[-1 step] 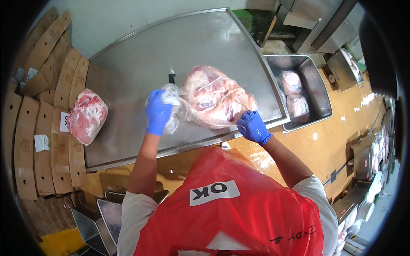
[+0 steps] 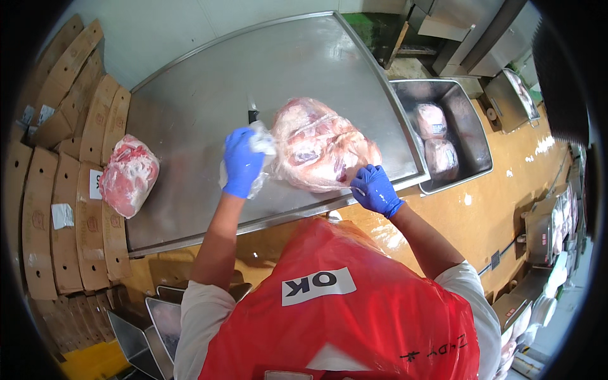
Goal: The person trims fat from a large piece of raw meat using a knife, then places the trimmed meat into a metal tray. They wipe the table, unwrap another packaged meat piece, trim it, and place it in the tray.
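A large pale-pink piece of meat (image 2: 323, 145) lies on the steel table, loosely wrapped in clear plastic film. At its left end, my left hand (image 2: 242, 163), in a blue glove, is closed around bunched-up plastic film (image 2: 261, 140). My right hand (image 2: 377, 190), gloved the same way, pinches the film at the lower right edge of the meat. Just beyond my left hand lies a knife (image 2: 253, 115) with a black handle, its blade pointing away from me. A second, bare-looking piece of meat (image 2: 130, 177) sits at the table's left edge.
The steel table (image 2: 196, 114) has a raised rim. Flattened cardboard boxes (image 2: 63, 221) stand stacked at the left. Beside the table's right edge is a deep metal bin (image 2: 465, 139) holding two wrapped meat pieces (image 2: 440, 158). Metal tubs (image 2: 136, 335) stand at the lower left.
My left hand has moved slightly right, toward the meat, with the bunched film. The right hand and the wrapped meat have hardly moved.
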A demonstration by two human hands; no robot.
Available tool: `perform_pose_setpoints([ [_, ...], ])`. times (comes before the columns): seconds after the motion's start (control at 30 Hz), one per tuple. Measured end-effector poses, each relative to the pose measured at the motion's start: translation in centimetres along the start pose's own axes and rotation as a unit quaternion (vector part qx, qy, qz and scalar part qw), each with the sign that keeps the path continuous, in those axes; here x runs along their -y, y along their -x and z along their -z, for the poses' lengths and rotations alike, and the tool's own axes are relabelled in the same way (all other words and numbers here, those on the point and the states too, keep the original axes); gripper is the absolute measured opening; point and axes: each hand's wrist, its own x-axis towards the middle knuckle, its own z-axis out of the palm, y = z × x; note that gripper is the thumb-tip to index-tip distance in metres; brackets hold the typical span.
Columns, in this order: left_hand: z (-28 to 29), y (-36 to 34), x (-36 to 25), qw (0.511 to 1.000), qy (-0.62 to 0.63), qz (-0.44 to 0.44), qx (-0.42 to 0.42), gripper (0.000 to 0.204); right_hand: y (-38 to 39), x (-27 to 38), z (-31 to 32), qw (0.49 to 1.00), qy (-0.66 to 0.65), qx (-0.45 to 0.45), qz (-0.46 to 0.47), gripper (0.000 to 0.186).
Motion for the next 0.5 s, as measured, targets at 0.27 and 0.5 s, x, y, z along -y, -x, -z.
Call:
perform_pose_setpoints([
  [0.27,-13.9,-7.5,-7.2,0.977,-0.043,-0.003,0.209,0.041,-0.6,1.0,3.6,0.994,-0.048,-0.096,-0.016,0.047],
  [0.5,-15.8,-9.6,-6.0,0.981,-0.099,0.000,0.168,0.037,-4.6,-2.8,-0.2,0.987,-0.071,-0.147,0.001,0.036],
])
